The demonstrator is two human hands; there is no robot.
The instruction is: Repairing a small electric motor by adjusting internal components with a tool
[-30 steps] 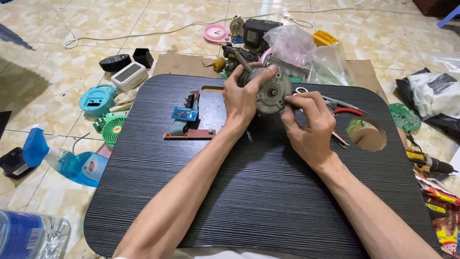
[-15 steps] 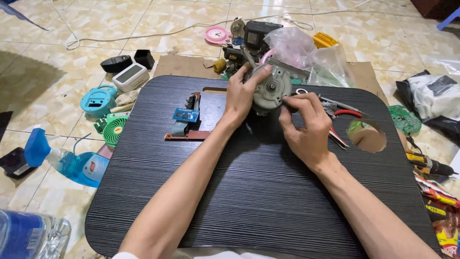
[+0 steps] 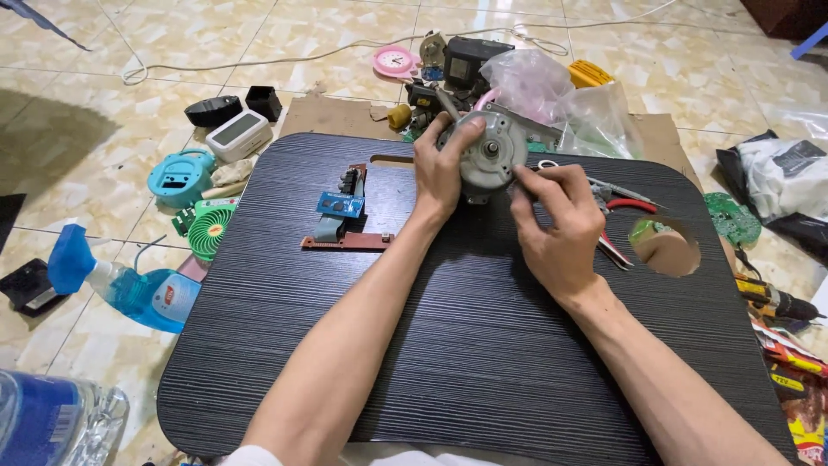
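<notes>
Head view shows the round grey motor (image 3: pixel 490 157) held up at the far middle of the dark surface (image 3: pixel 448 362), its shaft end facing the camera. Left hand (image 3: pixel 442 168) wraps its left side, fingers curled over the rim. Right hand (image 3: pixel 556 220), fingertips pinched, touches its right edge.

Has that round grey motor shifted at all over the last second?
Barely: the round grey motor stays over the black tray's far edge, beside the red-handled pliers, held by the left hand.
</notes>
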